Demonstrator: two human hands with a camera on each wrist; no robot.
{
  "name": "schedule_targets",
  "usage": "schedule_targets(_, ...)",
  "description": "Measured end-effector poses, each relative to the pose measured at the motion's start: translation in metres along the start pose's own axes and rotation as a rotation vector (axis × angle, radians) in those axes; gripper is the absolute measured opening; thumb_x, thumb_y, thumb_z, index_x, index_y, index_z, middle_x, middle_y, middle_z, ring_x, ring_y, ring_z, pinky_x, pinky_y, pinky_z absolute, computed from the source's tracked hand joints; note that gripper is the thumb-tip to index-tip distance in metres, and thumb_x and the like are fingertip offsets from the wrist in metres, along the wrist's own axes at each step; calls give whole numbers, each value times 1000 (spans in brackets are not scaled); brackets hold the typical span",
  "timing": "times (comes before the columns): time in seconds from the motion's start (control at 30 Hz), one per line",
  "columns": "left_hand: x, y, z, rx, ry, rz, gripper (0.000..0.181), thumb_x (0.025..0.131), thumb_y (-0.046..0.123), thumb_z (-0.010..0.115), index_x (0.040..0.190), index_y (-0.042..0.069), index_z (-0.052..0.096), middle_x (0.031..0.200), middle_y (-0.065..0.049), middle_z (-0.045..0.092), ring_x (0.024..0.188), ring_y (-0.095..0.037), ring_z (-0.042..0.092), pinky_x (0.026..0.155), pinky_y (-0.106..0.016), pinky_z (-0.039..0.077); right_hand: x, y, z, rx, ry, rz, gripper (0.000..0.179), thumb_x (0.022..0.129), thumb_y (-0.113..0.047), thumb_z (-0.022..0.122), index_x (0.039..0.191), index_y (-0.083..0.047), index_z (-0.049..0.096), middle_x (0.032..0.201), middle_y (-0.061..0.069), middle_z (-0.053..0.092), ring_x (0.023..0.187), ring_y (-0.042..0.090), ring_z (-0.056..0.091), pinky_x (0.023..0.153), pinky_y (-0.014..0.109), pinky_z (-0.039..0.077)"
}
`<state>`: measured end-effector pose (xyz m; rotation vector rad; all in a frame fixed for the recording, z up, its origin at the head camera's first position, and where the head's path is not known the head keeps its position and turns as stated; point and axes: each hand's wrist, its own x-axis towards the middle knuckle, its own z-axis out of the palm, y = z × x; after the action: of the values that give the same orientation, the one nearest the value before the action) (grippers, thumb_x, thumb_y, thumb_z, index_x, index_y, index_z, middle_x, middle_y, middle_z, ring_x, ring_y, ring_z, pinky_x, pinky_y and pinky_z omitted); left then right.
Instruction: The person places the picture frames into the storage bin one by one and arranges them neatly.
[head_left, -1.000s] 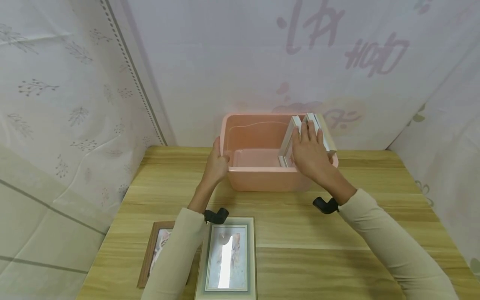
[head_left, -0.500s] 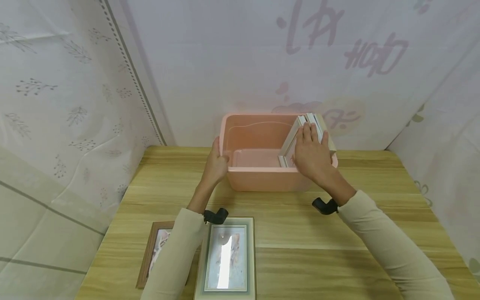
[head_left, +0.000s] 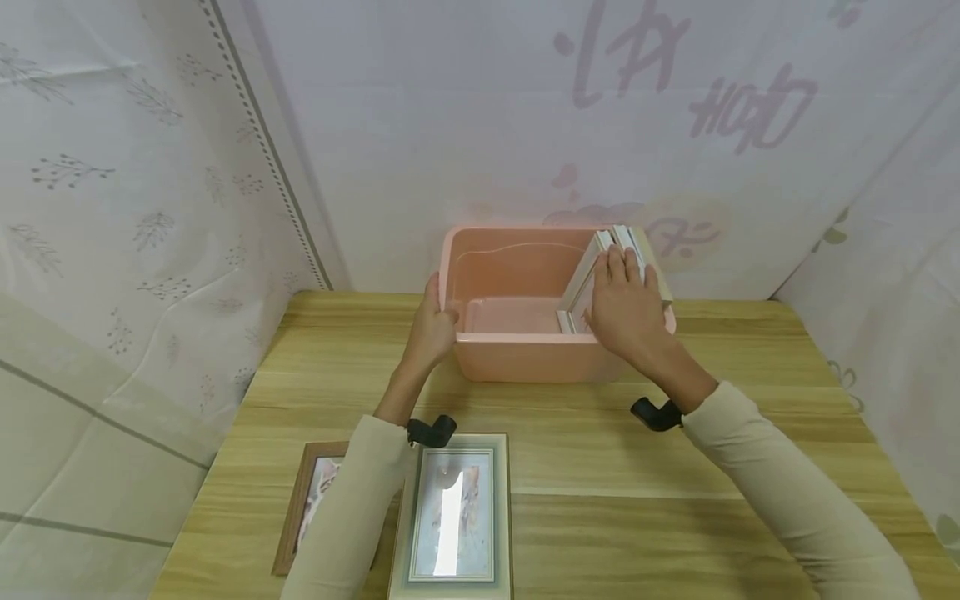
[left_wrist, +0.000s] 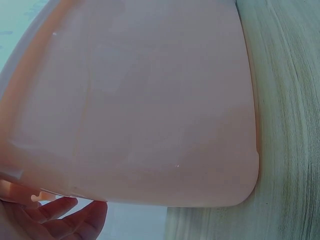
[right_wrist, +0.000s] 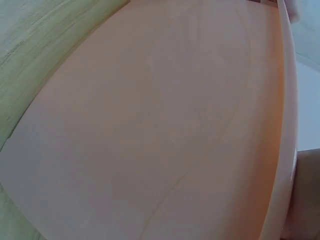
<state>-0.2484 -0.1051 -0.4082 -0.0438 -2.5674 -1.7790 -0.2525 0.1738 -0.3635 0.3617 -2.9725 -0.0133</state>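
Note:
A pink plastic storage bin [head_left: 536,360] stands on the wooden table against the back wall. My left hand [head_left: 429,333] grips its left rim, thumb on the near inner side. In the left wrist view the fingers [left_wrist: 91,220] show at the bin's rim. White picture frames [head_left: 591,265] stand on edge in the bin's right end, leaning right, beside a cream frame [head_left: 654,260]. Across their tops lies my right hand [head_left: 628,312], its fingers extended. The thumb's contact is hard to make out. The right wrist view shows mostly the bin's outer wall [right_wrist: 150,110].
On the table's near left lie a grey-green picture frame [head_left: 502,517] with glare on its glass and a brown wooden frame [head_left: 294,508], partly covered by my left sleeve. Patterned cloth walls [head_left: 420,125] enclose the table [head_left: 637,508] at the back and sides.
The leftmost white frame's top has tipped right against the other frames, and my right hand has shifted slightly right with it. My left hand stays on the bin's rim.

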Motion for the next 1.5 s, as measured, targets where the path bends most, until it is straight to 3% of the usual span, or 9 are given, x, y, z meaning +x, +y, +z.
schedule_targets(0.27, 0, 1, 0, 0, -16, -13, 72, 95, 5, 38, 160, 10, 8, 163, -18, 19, 149, -32, 21, 121, -49, 18, -5, 8, 0, 67, 122, -54, 63, 99, -20, 47, 149, 12, 28, 154, 31, 30, 142, 50, 26, 112, 64, 27)
schedule_targets(0.5, 1, 2, -1, -8, -6, 10, 72, 94, 3, 40, 160, 10, 11, 160, -20, 27, 143, -34, 32, 117, -52, 26, -12, 8, -7, 208, 262, -192, 57, 97, -17, 52, 146, 10, 37, 149, 29, 40, 136, 47, 39, 107, 61, 37)
schedule_targets(0.67, 1, 1, -2, -8, -9, 8, 73, 94, 3, 40, 160, 11, 10, 161, -19, 25, 146, -33, 28, 119, -50, 23, -26, 3, -9, 321, 287, -290, 58, 96, -13, 55, 147, 7, 38, 148, 28, 41, 135, 45, 41, 107, 57, 40)
schedule_targets(0.93, 2, -2, -1, -15, -6, 16, 72, 94, 3, 39, 160, 11, 12, 160, -19, 27, 144, -33, 30, 118, -51, 25, -45, -15, -7, 430, 348, -379, 52, 94, -10, 58, 142, 6, 45, 141, 25, 48, 126, 39, 51, 92, 49, 52)
schedule_targets(1.07, 2, -3, -1, -20, -6, 17, 71, 94, 3, 39, 160, 12, 12, 160, -19, 27, 144, -33, 31, 117, -52, 26, -55, -26, -1, 451, 382, -468, 50, 92, -7, 63, 138, 5, 50, 136, 24, 52, 123, 36, 54, 87, 45, 55)
schedule_targets(1.23, 1, -4, -1, -24, -13, 16, 71, 95, 4, 38, 160, 11, 10, 160, -19, 25, 144, -33, 30, 117, -52, 26, -63, -37, 7, 401, 463, -555, 46, 88, -7, 65, 132, 3, 56, 131, 21, 56, 118, 34, 58, 80, 40, 57)
schedule_targets(1.33, 1, -4, -1, -22, -13, 16, 71, 95, 4, 38, 160, 10, 10, 161, -19, 25, 144, -33, 29, 118, -52, 25, -67, -42, 11, 404, 447, -601, 45, 89, -7, 64, 132, 4, 56, 130, 20, 57, 119, 34, 58, 81, 39, 57)
schedule_targets(1.5, 1, -4, -1, -23, -16, 11, 71, 95, 5, 38, 160, 11, 10, 161, -18, 25, 144, -32, 29, 118, -52, 24, -72, -51, 22, 423, 375, -664, 44, 91, -9, 62, 132, 5, 56, 129, 20, 58, 119, 32, 59, 96, 44, 52)
